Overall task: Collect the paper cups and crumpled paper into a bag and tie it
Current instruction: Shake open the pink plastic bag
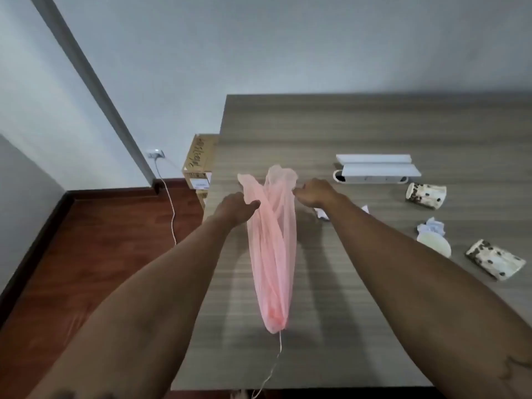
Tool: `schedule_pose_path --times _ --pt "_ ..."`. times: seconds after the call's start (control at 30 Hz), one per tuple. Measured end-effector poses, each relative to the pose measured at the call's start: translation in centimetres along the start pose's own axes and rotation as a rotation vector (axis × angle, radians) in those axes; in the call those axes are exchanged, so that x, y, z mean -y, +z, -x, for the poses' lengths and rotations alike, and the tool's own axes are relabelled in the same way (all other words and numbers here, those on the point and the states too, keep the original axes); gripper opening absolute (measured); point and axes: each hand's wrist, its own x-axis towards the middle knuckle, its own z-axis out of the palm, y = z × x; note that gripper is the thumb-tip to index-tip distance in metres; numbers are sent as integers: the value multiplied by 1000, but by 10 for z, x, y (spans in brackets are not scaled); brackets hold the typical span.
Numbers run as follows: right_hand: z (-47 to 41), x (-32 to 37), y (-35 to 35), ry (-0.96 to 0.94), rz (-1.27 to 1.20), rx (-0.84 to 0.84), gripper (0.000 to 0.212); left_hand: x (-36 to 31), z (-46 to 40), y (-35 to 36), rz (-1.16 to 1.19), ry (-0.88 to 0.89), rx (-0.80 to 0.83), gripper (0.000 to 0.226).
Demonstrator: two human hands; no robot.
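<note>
Pink bag point(272, 254) pinched at its top by left hand point(236, 207) and right hand point(313, 192), pulling the mouth apart for cups point(426, 194).

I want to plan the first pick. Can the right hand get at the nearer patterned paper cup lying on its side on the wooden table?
Probably yes, once it lets go: the right hand now holds the thin pink plastic bag. The nearer patterned paper cup lies to its right on the wooden table, with nothing on top of it.
</note>
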Motion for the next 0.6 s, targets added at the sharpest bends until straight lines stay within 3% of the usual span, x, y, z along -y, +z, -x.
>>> schedule_pose_path --times 0.17,0.47,0.6 --pt "0 -2 60 124 -71 98 54 30 -28 43 121 -99 103 69" --pt "-13 -15 109 308 -332 39 48 47 -54 89 370 -170 95 71" --pt "-7 -13 111 271 -425 16 43 45 -51 91 550 -257 67 90"
